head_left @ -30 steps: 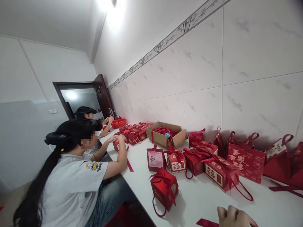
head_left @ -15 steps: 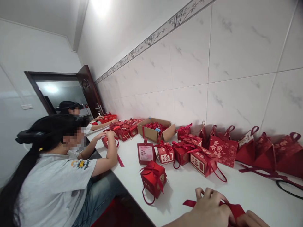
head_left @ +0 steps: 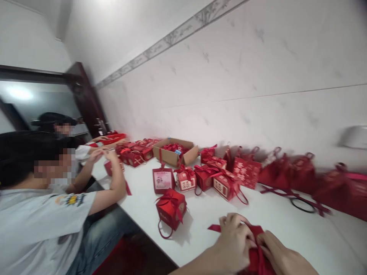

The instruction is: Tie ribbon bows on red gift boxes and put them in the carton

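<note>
At the lower right, my left hand (head_left: 233, 240) is closed at the top of a red gift box (head_left: 256, 263), its fingertips pinching a dark red ribbon (head_left: 214, 228) whose loose end sticks out to the left. My right hand (head_left: 276, 252) meets it from the other side, thumb and finger closed on the same ribbon. Between them the box is partly covered by my fingers. Left of my hands stands a finished-looking red box (head_left: 171, 209) with a ribbon bow and a cord handle.
Several bow-tied red boxes (head_left: 205, 177) stand ahead, beside an open cardboard box (head_left: 189, 154) of red ribbons. Red handled bags (head_left: 304, 170) line the wall, with a black ring (head_left: 303, 205) before them. A co-worker (head_left: 51, 214) sits at left; another is beyond.
The view has swung to the right, so everything sits further left. My hands and the red box show more fully, with both hands closer together at the ribbon.
</note>
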A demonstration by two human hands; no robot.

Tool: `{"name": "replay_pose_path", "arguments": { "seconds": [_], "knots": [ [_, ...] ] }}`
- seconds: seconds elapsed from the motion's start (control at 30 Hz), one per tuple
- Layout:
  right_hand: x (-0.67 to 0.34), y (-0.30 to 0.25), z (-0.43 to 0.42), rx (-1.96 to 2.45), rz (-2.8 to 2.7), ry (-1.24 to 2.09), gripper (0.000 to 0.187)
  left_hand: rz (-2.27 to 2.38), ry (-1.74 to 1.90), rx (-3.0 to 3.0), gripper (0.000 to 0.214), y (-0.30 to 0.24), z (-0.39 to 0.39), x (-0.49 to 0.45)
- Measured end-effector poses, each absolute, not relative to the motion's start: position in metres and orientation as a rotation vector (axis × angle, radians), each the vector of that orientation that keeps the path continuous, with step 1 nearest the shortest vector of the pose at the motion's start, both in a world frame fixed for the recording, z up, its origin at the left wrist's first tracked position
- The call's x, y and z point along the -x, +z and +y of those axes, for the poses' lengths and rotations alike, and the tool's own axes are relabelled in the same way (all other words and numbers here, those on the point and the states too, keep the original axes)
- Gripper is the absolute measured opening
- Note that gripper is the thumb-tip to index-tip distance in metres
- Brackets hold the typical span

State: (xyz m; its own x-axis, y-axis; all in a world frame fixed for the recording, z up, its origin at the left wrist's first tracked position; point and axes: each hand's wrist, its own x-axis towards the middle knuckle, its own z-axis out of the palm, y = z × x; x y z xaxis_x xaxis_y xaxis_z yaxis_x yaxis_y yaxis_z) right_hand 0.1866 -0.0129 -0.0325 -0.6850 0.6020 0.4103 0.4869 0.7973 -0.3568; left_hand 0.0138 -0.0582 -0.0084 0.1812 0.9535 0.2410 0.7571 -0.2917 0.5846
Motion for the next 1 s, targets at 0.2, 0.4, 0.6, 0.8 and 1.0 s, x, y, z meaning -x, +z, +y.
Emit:
{"name": "replay_pose_path", "arguments": {
  "seconds": [0.2,0.4,0.6,0.8,1.0],
  "knots": [
    [-0.174,0.018,-0.029,1.091,-2.600,0.181,0.018,1.697,0.846,-2.217,0.012,0.009,-0.057,-0.009],
    [-0.168,0.046,-0.034,1.331,-2.685,0.308,0.015,1.572,0.816,-2.306,0.016,0.015,-0.048,-0.004],
    [-0.166,0.042,-0.038,1.418,-2.594,0.379,0.009,1.429,0.680,-2.423,0.010,0.024,-0.045,-0.001],
    [-0.179,0.029,-0.031,1.313,-2.377,0.652,0.010,1.323,0.656,-2.464,0.009,0.023,-0.041,0.000],
    [-0.180,0.024,-0.030,1.185,-2.214,0.853,0.016,1.352,0.771,-2.434,0.012,0.012,-0.036,0.001]
  ]
}}
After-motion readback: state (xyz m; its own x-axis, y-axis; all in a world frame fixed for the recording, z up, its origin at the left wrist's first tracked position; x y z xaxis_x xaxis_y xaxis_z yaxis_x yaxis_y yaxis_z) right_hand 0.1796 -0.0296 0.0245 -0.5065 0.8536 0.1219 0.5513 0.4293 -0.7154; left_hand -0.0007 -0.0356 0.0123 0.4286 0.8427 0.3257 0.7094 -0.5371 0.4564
